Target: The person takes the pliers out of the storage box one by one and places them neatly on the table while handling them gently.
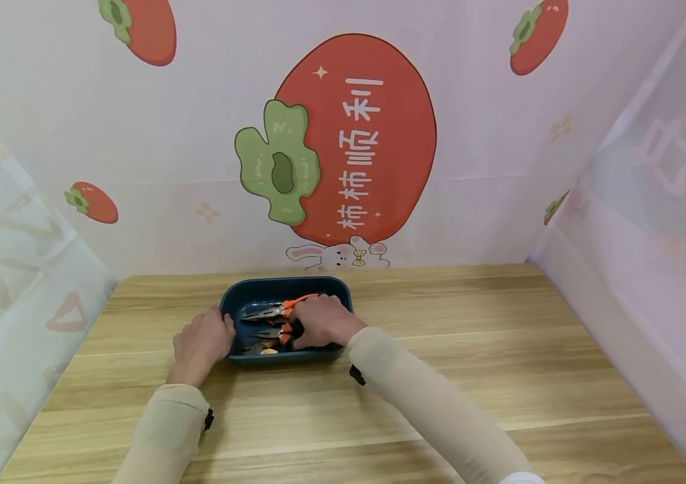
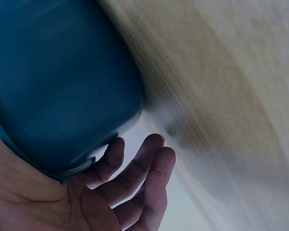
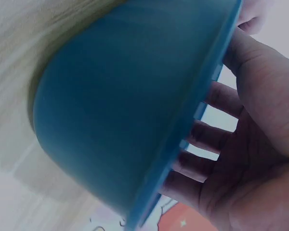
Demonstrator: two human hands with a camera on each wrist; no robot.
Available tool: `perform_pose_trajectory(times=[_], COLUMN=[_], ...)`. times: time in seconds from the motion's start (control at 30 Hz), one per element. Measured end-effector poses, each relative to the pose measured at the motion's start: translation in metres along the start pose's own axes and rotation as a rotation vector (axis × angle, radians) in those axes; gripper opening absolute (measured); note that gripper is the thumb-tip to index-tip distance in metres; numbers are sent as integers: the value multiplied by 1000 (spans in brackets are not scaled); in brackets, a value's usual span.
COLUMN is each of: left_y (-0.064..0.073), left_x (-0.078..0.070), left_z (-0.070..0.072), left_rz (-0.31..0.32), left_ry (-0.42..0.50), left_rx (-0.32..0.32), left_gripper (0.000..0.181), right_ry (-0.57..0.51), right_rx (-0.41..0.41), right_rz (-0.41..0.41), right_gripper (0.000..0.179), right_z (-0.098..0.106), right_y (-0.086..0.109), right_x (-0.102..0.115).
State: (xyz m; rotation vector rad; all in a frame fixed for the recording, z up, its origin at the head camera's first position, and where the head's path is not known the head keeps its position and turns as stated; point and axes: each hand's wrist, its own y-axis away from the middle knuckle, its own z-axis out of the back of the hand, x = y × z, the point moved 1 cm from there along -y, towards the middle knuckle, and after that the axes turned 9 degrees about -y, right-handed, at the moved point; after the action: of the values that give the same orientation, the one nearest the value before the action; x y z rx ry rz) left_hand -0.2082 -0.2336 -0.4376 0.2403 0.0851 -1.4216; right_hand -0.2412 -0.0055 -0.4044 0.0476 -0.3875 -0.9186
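A dark blue plastic basin [image 1: 285,358] with rounded corners sits on the wooden table, holding several pliers. Among them are long-nose pliers [image 1: 271,312] with orange handles and a second orange-and-black pair [image 1: 270,334], jaws pointing left. My left hand [image 1: 203,339] holds the basin's left end by the rim, its fingers outside the wall [image 2: 67,86]. From the right, my right hand [image 1: 326,319] reaches over the rim into the basin, at the pliers' handles. Its fingertips are hidden behind the wall [image 3: 120,96], so I cannot tell whether they grip a handle.
Bare wood tabletop [image 1: 469,323] stretches to the right of the basin and in front of it. A patterned cloth backdrop [image 1: 476,222] with fruit drawings stands along the table's back edge, and cloth panels flank both sides.
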Motion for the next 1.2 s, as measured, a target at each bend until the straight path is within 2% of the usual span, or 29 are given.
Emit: perform_pose_trajectory(times=[0.37,0.57,0.9,1.2], left_y=[0,0,1,1], left_x=[1,0,-1,-1], left_z=[0,2,1,1], left_rz=[-2,3,4,3], left_ry=[8,10,7,7], left_rx=[-2,2,-1,-3], left_gripper=[40,40,38,38], right_ry=[69,58,53,53], right_rx=[-96,-125,-146,-190], right_rz=[43,63,38,52], right_gripper=[46,44,47,46], right_z=[16,27,39,49], right_y=[10,18,28,44], right_x=[-4,-4,-10,-22])
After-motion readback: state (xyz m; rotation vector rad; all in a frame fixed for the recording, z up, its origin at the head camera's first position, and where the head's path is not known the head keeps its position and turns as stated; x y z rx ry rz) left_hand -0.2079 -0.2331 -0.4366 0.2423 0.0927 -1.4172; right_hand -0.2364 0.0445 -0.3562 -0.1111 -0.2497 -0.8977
